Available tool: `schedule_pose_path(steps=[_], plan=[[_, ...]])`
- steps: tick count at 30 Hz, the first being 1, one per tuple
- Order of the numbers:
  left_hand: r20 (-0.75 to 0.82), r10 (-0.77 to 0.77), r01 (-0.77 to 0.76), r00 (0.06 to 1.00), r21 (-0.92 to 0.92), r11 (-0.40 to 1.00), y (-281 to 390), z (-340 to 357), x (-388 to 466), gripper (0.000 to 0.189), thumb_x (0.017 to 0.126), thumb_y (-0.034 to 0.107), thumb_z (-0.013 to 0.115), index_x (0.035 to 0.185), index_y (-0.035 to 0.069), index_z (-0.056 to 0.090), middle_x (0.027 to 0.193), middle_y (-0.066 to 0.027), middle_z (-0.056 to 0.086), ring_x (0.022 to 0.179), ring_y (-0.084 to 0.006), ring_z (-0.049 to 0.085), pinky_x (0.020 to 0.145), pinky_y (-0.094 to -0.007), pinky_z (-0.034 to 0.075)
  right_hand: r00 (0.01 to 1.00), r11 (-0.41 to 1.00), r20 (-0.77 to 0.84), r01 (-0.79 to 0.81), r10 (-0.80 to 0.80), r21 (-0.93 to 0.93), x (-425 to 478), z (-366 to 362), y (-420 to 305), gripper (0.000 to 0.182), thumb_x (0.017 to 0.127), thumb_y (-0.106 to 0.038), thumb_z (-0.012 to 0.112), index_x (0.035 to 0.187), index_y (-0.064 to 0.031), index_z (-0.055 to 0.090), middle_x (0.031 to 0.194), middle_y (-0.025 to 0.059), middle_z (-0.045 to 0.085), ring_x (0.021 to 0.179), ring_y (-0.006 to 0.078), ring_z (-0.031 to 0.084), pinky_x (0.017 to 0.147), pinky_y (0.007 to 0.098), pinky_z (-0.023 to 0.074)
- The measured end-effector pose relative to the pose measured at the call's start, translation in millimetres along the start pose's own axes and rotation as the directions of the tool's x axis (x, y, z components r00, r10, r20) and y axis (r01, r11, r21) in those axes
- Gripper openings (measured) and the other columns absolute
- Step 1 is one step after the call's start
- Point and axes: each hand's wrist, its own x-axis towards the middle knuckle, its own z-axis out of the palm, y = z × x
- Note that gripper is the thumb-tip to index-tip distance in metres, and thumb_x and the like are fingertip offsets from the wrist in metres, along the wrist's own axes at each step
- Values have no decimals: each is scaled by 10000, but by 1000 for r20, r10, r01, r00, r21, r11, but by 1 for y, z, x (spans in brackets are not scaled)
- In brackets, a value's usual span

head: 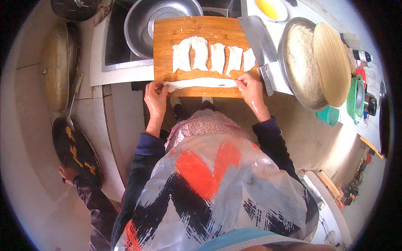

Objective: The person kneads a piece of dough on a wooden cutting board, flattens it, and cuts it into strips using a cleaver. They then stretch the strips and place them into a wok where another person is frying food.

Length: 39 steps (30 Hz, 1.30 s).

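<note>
A long strip of dough [201, 83] is stretched level along the near edge of a wooden cutting board [169, 29]. My left hand [157, 95] pinches its left end, and my right hand [250, 91] pinches its right end. The strip has a small hole near its right end. Beyond it, several shorter dough pieces [217, 58] lie in a row on the board. A cleaver [259, 40] lies across the board's right edge, its handle pointing towards me and partly over the counter edge.
A metal basin of dough [298, 62] stands at the right, partly covered by a round wooden lid [332, 64]. Behind are a bowl of yellow liquid [270, 9] and a steel basin [135, 29] over the sink. At the left, another person's hand [67, 174] is beside a black pan [84, 157].
</note>
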Motion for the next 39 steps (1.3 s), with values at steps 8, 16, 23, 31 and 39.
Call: schedule_pose_path(steps=[8,16,23,31,39], plan=[[114,-281,296,953,-561,773,-18,-12,10,257,880,56,642,1122,-7,580,1035,-60,611,915,-162,618,803,-275,506,903,921,-200,389,-380,5,-11,4,-51,191,845,-41,619,1034,-61,636,887,126,651,777,286,652,680,374,521],[317,519,-600,794,269,754,27,38,-36,678,942,459,467,1416,-13,357,1512,-218,276,1409,-415,221,1144,-544,128,803,780,155,595,-575,-192,-31,110,-65,586,852,-212,541,1377,15,412,1486,190,343,1410,339,276,1168,508,147],[350,447,-566,823,437,699,6,42,-28,909,848,597,518,1449,-37,266,1523,-214,256,1430,-405,178,1147,-555,98,793,735,267,608,-548,-300,-36,92,-49,838,753,-275,708,1440,11,323,1520,200,278,1423,333,251,1171,482,169],[328,405,-521,854,545,657,-3,26,-13,822,884,508,536,1450,-24,267,1529,-213,240,1437,-373,178,1142,-560,120,774,673,292,633,-562,-382,-36,91,-49,848,750,-284,731,1435,13,329,1521,188,277,1422,331,249,1170,472,177],[162,593,-607,789,357,710,-10,12,-23,802,899,466,513,1457,-43,243,1544,-243,182,1443,-409,131,1146,-574,74,794,757,207,608,-572,-241,-42,88,-78,739,802,-314,642,1424,-12,379,1502,175,334,1424,308,260,1167,508,158]])
